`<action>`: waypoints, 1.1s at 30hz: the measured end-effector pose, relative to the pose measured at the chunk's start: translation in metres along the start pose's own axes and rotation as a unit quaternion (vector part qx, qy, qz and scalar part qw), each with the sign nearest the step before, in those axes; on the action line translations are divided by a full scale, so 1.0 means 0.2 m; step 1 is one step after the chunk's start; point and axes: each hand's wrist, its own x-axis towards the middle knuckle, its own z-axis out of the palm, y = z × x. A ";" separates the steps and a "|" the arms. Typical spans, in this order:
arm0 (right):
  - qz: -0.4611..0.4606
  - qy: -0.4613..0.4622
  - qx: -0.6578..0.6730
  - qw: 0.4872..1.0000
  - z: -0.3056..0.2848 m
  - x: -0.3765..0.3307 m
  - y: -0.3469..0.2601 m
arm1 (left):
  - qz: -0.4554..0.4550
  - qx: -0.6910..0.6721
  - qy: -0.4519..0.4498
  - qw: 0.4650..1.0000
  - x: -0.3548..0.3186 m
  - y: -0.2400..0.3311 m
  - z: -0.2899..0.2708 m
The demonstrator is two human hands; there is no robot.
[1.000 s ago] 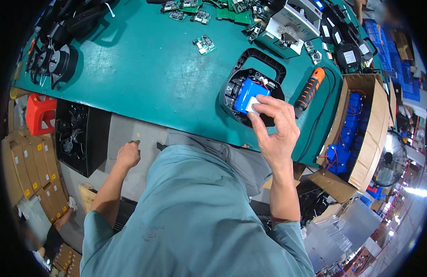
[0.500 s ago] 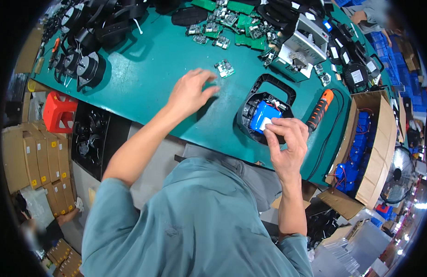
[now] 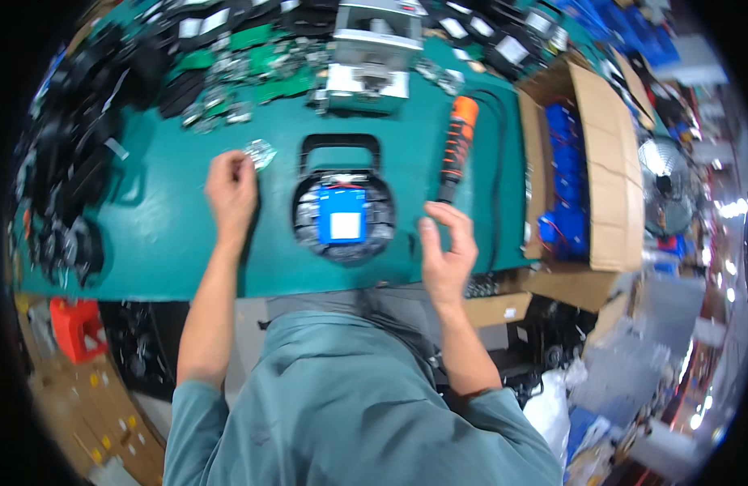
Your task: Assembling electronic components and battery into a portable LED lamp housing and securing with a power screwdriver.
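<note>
My left hand [image 3: 232, 190] is on the table to the left, its fingers bent together at the near-left edge of a small green circuit board [image 3: 261, 154]. Motion blurs the fingertips. A round black housing with a loop handle [image 3: 339, 144] lies open in front of me. Inside it sits a blue battery pack [image 3: 342, 212] with a white label, red wires at its far end. To the right of the housing, my right hand [image 3: 448, 251] is empty, thumb and fingers apart. Just beyond its fingertips lies an orange and black power screwdriver [image 3: 457, 142] with a cord.
Black round parts [image 3: 74, 170] crowd the left side. Several green circuit boards [image 3: 252, 69] are heaped at the back beside a grey metal device [image 3: 372, 57]. On the right stands a cardboard box [image 3: 605, 170] of blue battery packs. A red stool [image 3: 77, 328] is at lower left.
My view has swung to the right. My right hand has let go of the battery pack and moved right of the housing. My left hand has reached the single circuit board.
</note>
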 end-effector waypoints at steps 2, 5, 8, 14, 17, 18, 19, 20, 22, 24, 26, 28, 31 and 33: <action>-0.001 0.012 -0.023 1.000 -0.04 0.02 0.06 | -0.037 -0.024 0.003 0.999 0.00 0.01 0.00; 0.026 0.045 -0.025 0.998 -0.10 0.07 0.15 | -0.032 0.008 0.000 0.999 0.00 0.01 0.00; 0.046 0.084 -0.053 0.994 -0.15 0.11 0.26 | -0.051 0.007 -0.026 0.998 0.01 0.01 0.00; 0.123 0.060 -0.069 0.988 0.00 0.05 0.42 | -0.033 -0.002 0.000 0.999 0.00 0.03 -0.01; 0.089 0.067 -0.098 0.989 0.02 0.03 0.45 | -0.013 0.001 0.008 1.000 0.00 0.06 -0.01; 0.093 0.071 -0.103 0.988 0.02 0.03 0.46 | -0.024 0.000 0.006 1.000 0.01 0.07 -0.01; 0.102 0.064 -0.098 0.988 0.01 0.04 0.46 | -0.016 0.000 0.001 1.000 0.01 0.08 -0.01; 0.112 0.053 -0.103 0.987 0.01 0.04 0.46 | -0.015 0.013 -0.005 1.000 0.01 0.08 -0.02; 0.099 0.058 -0.106 0.988 0.00 0.05 0.45 | 0.000 0.012 -0.004 1.000 0.02 0.09 -0.02; 0.122 0.047 -0.071 0.989 0.00 0.06 0.45 | -0.012 0.019 -0.013 1.000 0.02 0.10 -0.03; 0.111 0.057 -0.083 0.989 0.00 0.06 0.45 | -0.016 0.012 -0.011 1.000 0.02 0.11 -0.03; 0.118 0.053 -0.093 0.987 0.01 0.06 0.44 | -0.026 0.013 -0.016 0.999 0.02 0.12 -0.03; 0.137 0.047 -0.089 0.985 0.00 0.07 0.43 | -0.039 0.011 -0.025 0.999 0.02 0.13 -0.03; 0.141 0.046 -0.091 0.985 0.00 0.07 0.43 | -0.036 0.005 -0.016 0.999 0.02 0.13 -0.03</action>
